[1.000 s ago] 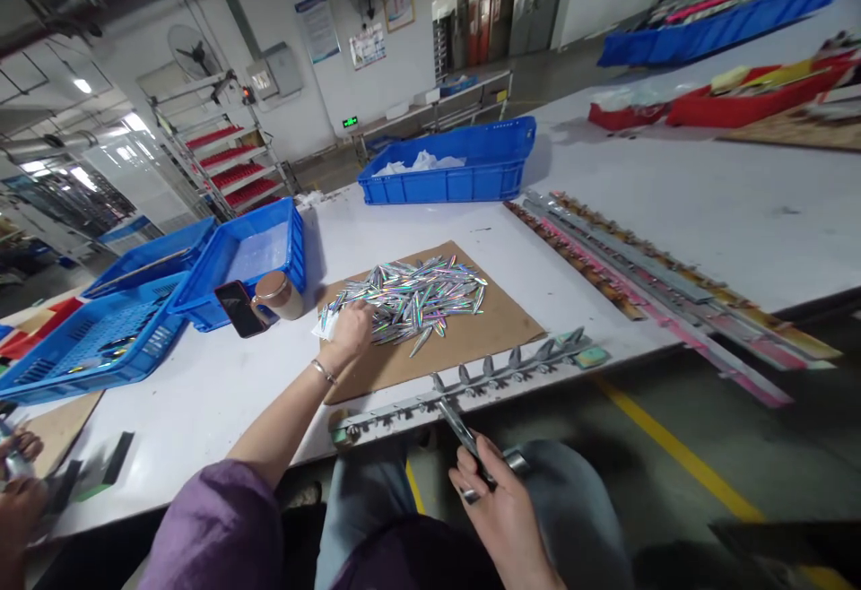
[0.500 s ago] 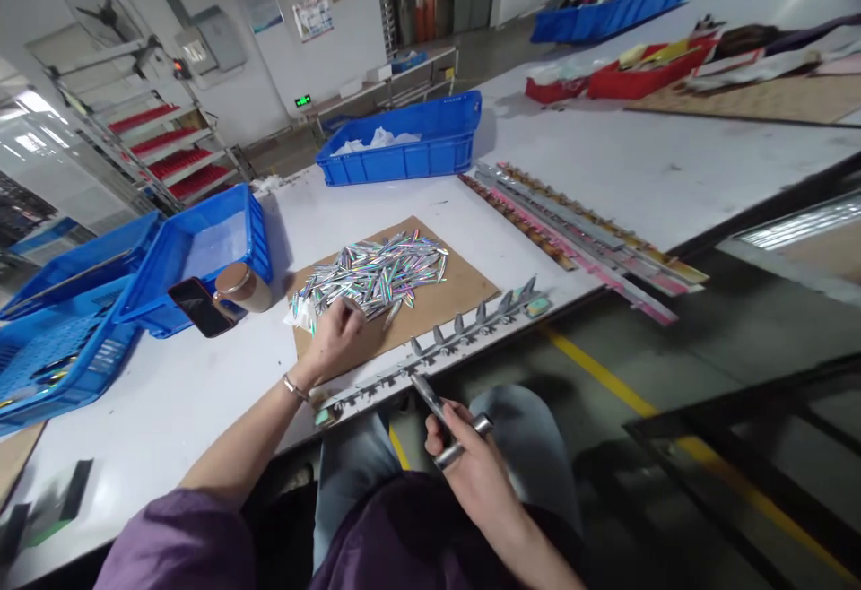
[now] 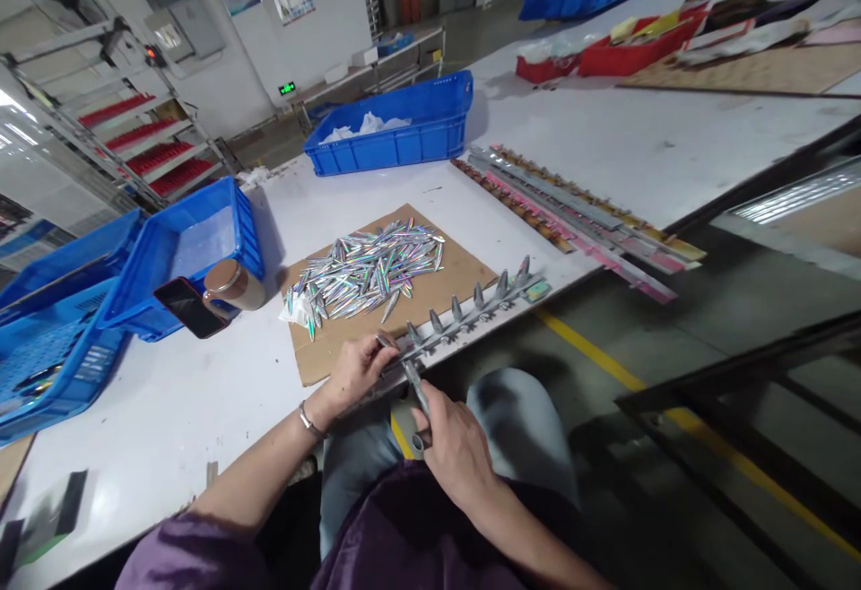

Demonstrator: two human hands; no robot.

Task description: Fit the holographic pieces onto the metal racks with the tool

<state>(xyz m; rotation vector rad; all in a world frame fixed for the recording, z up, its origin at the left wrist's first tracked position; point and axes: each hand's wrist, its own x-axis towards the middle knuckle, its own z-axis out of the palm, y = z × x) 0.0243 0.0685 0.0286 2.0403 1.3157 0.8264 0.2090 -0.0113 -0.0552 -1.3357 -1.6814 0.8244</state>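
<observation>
The left hand (image 3: 354, 368) is resting at the near edge of the desk (image 3: 202, 375), its fingers pinched narrow on a small shiny piece (image 3: 385, 340) and pressing it against the near end of the rack (image 3: 464, 312), a grey metal strip with a row of upright pointed pegs lying along the desk edge. The right hand (image 3: 452, 439) is hovering just below the desk edge, over the lap, closed around a slim metal tool (image 3: 415, 384) whose tip is pointing up and meeting the rack right beside the left fingers.

Just behind the rack, a sheet of cardboard (image 3: 464, 269) is lying flat and carrying a heap of iridescent pieces (image 3: 367, 273), a few straying off its left corner. To the left of the cardboard a brown-lidded jar (image 3: 232, 285) and a dark phone (image 3: 186, 307) are leaning against a blue bin (image 3: 181, 254), with more blue bins (image 3: 47, 339) further left. Another blue bin (image 3: 396, 128) holding white wrapping is sitting at the far side of the desk. Long strips (image 3: 578, 213), pink, grey and brown, are lying side by side to the right, running diagonally toward the desk edge. Red trays (image 3: 632, 52) are standing well apart on the far desk.
</observation>
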